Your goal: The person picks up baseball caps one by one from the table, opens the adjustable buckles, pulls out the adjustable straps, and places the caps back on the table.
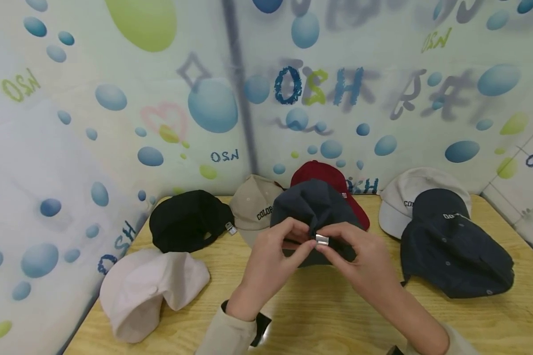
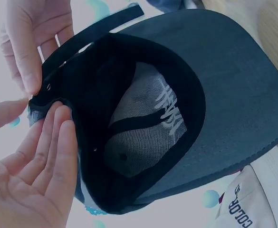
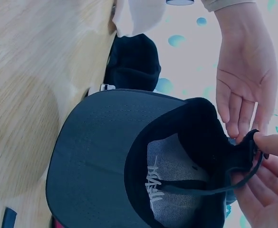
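Raised in front of me is a dark blue-grey cap (image 1: 315, 202), its brim pointing away and its hollow inside facing the wrist cameras. My left hand (image 1: 268, 264) pinches the back edge of this cap beside a small silver metal buckle (image 1: 322, 239). From the other side, the thumb and fingers of my right hand (image 1: 366, 259) grip the buckle and strap. In the left wrist view the loose strap (image 2: 96, 35) reaches across the back opening. Pale mesh lining (image 3: 174, 175) with white stitching shows inside the crown in the right wrist view.
On the wooden table (image 1: 320, 310), a black cap (image 1: 186, 219) and a pale pink cap (image 1: 146, 286) lie left. A beige cap (image 1: 250, 202) and red cap (image 1: 317, 170) stand behind; a light grey cap (image 1: 393, 212) and navy cap (image 1: 457, 251) sit right. A printed cloth surrounds the table.
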Demonstrator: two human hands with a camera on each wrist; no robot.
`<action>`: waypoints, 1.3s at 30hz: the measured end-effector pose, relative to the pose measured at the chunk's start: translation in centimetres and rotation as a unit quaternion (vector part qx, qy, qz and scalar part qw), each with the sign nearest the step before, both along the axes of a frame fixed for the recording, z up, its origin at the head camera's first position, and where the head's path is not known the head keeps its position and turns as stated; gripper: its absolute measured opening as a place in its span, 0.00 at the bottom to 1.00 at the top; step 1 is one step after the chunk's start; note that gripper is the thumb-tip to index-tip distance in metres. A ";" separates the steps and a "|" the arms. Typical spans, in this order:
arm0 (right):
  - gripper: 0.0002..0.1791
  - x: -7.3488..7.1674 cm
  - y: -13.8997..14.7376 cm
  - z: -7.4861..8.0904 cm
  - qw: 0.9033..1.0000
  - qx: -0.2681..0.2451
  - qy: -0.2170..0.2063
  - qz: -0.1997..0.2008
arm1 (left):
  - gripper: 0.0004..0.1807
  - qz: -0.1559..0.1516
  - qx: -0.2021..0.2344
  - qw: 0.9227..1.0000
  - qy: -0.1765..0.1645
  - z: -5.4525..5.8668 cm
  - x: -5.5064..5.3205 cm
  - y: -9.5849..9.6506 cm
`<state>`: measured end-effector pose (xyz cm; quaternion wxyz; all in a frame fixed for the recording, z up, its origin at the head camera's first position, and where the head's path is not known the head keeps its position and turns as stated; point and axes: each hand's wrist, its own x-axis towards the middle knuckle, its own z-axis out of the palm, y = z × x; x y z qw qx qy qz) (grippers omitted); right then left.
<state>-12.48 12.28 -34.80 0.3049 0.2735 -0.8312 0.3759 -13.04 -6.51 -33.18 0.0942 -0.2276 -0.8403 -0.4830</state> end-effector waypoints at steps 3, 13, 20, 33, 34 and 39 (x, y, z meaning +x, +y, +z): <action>0.19 0.1 -0.1 0.0 1.000 0.024 0.005 -0.008 | 0.10 0.002 -0.005 1.000 0.005 0.0 0.0 0.0; 0.18 0.3 -0.4 -0.1 0.996 0.078 0.037 -0.032 | 0.06 0.010 -0.034 0.998 0.048 0.0 0.3 0.1; 0.19 0.2 -0.3 0.0 0.998 0.050 0.016 -0.019 | 0.06 0.027 -0.020 0.997 0.065 -0.4 0.0 -0.5; 0.19 0.2 0.1 0.0 0.999 0.030 -0.010 -0.020 | 0.08 0.056 -0.009 0.997 0.056 -0.5 -0.2 -1.4; 0.19 0.2 0.1 0.0 0.999 0.030 -0.009 -0.018 | 0.09 0.053 -0.011 0.997 0.059 -0.5 -0.2 -1.5; 0.18 0.2 0.0 -0.2 0.999 0.030 -0.013 -0.012 | 0.14 0.032 -0.029 0.998 0.052 -0.6 0.1 -1.2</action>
